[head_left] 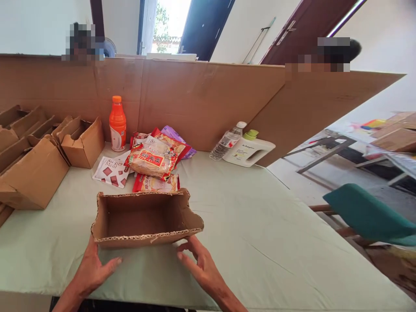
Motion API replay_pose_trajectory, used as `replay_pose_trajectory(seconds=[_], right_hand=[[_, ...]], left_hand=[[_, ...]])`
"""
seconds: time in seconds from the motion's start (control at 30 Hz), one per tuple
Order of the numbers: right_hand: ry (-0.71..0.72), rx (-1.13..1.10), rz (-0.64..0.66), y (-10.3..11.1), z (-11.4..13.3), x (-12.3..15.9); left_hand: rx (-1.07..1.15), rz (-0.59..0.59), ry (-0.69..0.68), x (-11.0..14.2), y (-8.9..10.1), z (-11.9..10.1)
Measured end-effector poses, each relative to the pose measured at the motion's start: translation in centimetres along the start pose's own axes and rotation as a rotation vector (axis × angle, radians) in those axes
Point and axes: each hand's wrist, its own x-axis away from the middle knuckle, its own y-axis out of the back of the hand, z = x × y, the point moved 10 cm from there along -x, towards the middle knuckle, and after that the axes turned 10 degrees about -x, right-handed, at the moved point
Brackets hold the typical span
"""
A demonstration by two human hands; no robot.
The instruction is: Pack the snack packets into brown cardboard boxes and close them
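An open, empty cardboard box (144, 236) sits on the pale green table (260, 242) just in front of me, its flaps spread outward. My left hand (92, 268) rests open on the table at the box's near left corner, fingers apart, touching or nearly touching the front flap. Fingers spread, my right hand (199, 262) lies at the near right corner, its fingertips against the flap's edge. Neither hand grips anything. Behind the box lies a pile of snack packets (152, 160).
An orange drink bottle (117, 123) stands at the back. Several folded cardboard boxes (35, 160) fill the left side. A clear water bottle (227, 141) and white detergent jug (248, 149) lie at the right. A tall cardboard partition (201, 99) walls the table. A teal chair (367, 214) stands right.
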Motion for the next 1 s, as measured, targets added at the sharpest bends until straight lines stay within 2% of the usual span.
replay_pose_trajectory(seconds=[0.07, 0.17, 0.27, 0.33, 0.4, 0.53, 0.6, 0.67, 0.73, 0.8, 0.87, 0.93, 1.0], right_hand=[[0.013, -0.025, -0.024, 0.8, 0.1, -0.1], [0.017, -0.024, -0.023, 1.0, 0.4, -0.9], [0.017, -0.005, 0.081, 0.6, 0.9, -2.0], [0.035, -0.008, 0.134, 1.0, 1.5, -3.4], [0.039, -0.030, 0.077, 2.8, 2.1, -6.0], [-0.006, -0.173, -0.204, 7.2, 2.3, -13.9], [-0.024, -0.228, -0.256, 7.3, 2.0, -18.2], [-0.040, -0.252, -0.243, 6.3, 1.7, -21.7], [-0.049, -0.272, -0.214, 4.8, 1.5, -24.0], [-0.043, -0.287, -0.188, 3.6, 1.8, -25.0], [-0.014, -0.295, -0.176, 3.1, 2.7, -24.8], [0.041, -0.290, -0.187, 3.5, 4.3, -23.6], [0.104, -0.266, -0.224, 4.8, 6.1, -21.6]], left_hand=[[0.020, 0.038, 0.006, -1.3, -0.8, -1.1], [0.032, 0.023, 0.039, -1.9, -0.7, -1.1], [0.005, -0.017, 0.115, -1.2, 0.1, 0.9], [-0.036, -0.030, 0.170, -0.4, 0.7, 2.6], [-0.071, -0.039, 0.180, -0.1, 1.0, 3.8], [-0.142, -0.068, 0.151, -0.3, 1.1, 5.1], [-0.199, -0.036, 0.152, -0.3, 0.7, 6.0], [-0.237, 0.001, 0.151, -0.2, 0.4, 7.0], [-0.251, 0.019, 0.150, 0.0, 0.2, 7.9], [-0.246, 0.012, 0.152, 0.2, 0.1, 8.2], [-0.222, -0.040, 0.140, 0.3, 0.1, 7.9], [-0.179, -0.098, 0.113, 0.2, 0.0, 7.2], [-0.129, -0.134, 0.094, 0.2, -0.1, 6.5]])
